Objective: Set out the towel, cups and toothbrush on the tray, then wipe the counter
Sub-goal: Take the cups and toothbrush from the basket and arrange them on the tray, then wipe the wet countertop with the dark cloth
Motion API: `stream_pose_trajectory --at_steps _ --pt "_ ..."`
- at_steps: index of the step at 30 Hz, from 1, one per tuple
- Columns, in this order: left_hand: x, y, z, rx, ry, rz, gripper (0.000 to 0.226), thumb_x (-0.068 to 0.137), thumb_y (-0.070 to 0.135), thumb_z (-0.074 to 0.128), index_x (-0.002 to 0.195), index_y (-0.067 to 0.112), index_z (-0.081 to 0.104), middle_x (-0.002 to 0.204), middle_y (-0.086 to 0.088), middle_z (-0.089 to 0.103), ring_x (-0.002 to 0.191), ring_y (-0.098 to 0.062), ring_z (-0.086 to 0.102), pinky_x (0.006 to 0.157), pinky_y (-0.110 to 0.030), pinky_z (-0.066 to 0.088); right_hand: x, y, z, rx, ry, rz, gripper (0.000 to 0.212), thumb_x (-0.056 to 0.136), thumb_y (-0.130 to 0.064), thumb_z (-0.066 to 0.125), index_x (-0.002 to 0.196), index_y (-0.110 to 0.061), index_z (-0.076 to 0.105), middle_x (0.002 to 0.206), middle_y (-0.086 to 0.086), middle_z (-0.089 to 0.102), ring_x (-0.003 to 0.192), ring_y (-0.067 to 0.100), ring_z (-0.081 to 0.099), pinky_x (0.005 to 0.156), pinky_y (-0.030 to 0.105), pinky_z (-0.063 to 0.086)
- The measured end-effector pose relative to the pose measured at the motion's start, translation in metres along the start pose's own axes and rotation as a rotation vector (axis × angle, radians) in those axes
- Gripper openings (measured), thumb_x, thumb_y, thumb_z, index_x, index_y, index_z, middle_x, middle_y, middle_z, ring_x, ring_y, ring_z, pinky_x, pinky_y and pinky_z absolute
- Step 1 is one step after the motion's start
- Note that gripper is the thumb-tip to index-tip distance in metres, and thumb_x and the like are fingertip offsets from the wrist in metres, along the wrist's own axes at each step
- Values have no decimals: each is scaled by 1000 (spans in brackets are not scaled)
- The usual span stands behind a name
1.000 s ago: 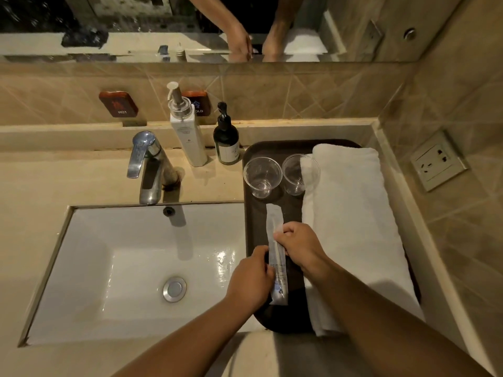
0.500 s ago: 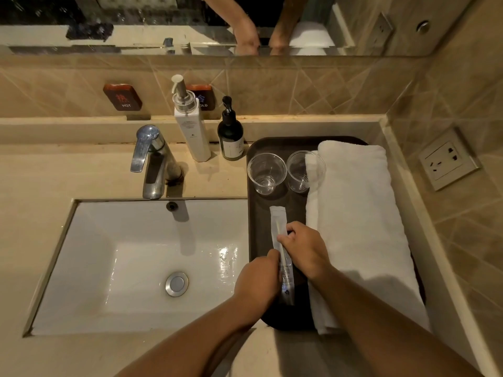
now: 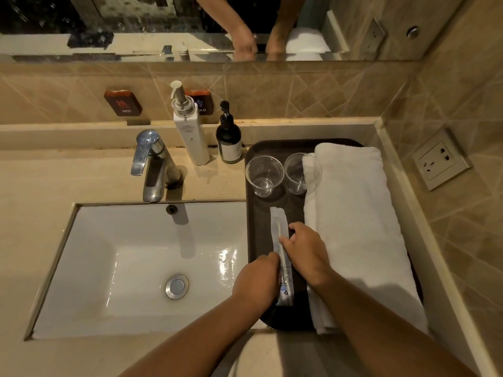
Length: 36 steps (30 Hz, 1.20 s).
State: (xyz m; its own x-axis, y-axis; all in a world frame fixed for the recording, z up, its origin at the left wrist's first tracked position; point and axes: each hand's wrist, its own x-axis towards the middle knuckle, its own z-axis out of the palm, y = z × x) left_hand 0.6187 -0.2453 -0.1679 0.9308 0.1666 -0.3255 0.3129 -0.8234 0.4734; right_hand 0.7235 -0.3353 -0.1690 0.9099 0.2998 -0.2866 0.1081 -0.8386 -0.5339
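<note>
A dark tray (image 3: 251, 213) sits on the counter right of the sink. A folded white towel (image 3: 356, 227) lies along its right side. Two clear plastic cups (image 3: 264, 174) (image 3: 298, 172) stand upright at its far end. A wrapped toothbrush (image 3: 280, 229) lies lengthwise on the tray's left part. My left hand (image 3: 257, 281) pinches the packet's near half from the left. My right hand (image 3: 306, 253) presses on the packet's middle from the right, fingers curled over it.
A white sink basin (image 3: 130, 268) with a chrome faucet (image 3: 149, 164) fills the left. A white pump bottle (image 3: 190, 131) and a dark pump bottle (image 3: 228, 140) stand behind the tray. A wall socket (image 3: 441, 159) is on the right wall. The beige counter (image 3: 54, 180) surrounds the sink.
Both hands stay on the toothbrush packet. The left hand has shifted slightly along it, toward the right hand. The packet has barely moved on the tray.
</note>
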Motion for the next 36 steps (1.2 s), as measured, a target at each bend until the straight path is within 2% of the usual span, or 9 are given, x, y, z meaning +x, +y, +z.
stream_pose_trajectory --at_steps 6,9,12,15,17,19,27,36 --pt "-5 0 -8 11 -12 -10 19 93 25 61 109 18 54 101 -5 63 81 -24 64 70 -31 52 -6 -4 -3 -28 15 2 33 93 -39 59 116 -16 59 103 3 66 84 13 58 72 23 44" --pt "-9 -4 -23 43 70 10 21 97 34 53 113 21 56 105 -2 60 86 -21 63 77 -35 55 -14 -6 -11 -77 34 -31 28 95 -43 52 109 -20 60 103 1 65 78 10 55 67 21 41" --pt "-11 -16 -48 146 206 74 29 96 41 52 119 24 58 112 1 60 97 -18 58 83 -33 51 -26 -11 -28 -196 63 -124 30 94 -48 48 112 -26 60 107 -3 61 78 10 55 66 22 41" --pt "-14 -32 -72 234 282 86 43 94 49 51 130 26 56 127 1 60 110 -18 55 94 -33 44 -39 -14 -47 -326 115 -270 37 91 -51 49 119 -28 58 116 -3 61 100 16 58 84 31 48" --pt "-17 -42 -83 283 284 73 50 94 53 49 136 25 52 136 1 56 120 -20 52 101 -37 41 -46 -14 -55 -412 122 -320 45 90 -54 48 126 -28 54 124 -4 58 113 19 55 96 36 44" --pt "-22 -48 -88 328 287 67 54 93 55 48 138 27 49 141 1 53 125 -21 50 104 -40 39 -54 -16 -59 -456 118 -335 49 90 -56 47 130 -29 51 130 -4 56 119 19 52 102 37 40" --pt "-41 -58 -84 409 272 17 66 92 58 43 149 26 31 158 -3 34 145 -28 29 116 -48 22 -74 -29 -45 -471 34 -301 62 87 -63 45 140 -30 39 147 -3 44 132 21 44 110 40 36" --pt "-58 -66 -85 393 256 -58 64 92 61 41 147 27 33 155 0 37 140 -25 35 115 -47 25 -79 -41 -29 -492 -33 -286 71 84 -67 47 143 -30 35 149 -1 43 133 24 44 108 42 40"
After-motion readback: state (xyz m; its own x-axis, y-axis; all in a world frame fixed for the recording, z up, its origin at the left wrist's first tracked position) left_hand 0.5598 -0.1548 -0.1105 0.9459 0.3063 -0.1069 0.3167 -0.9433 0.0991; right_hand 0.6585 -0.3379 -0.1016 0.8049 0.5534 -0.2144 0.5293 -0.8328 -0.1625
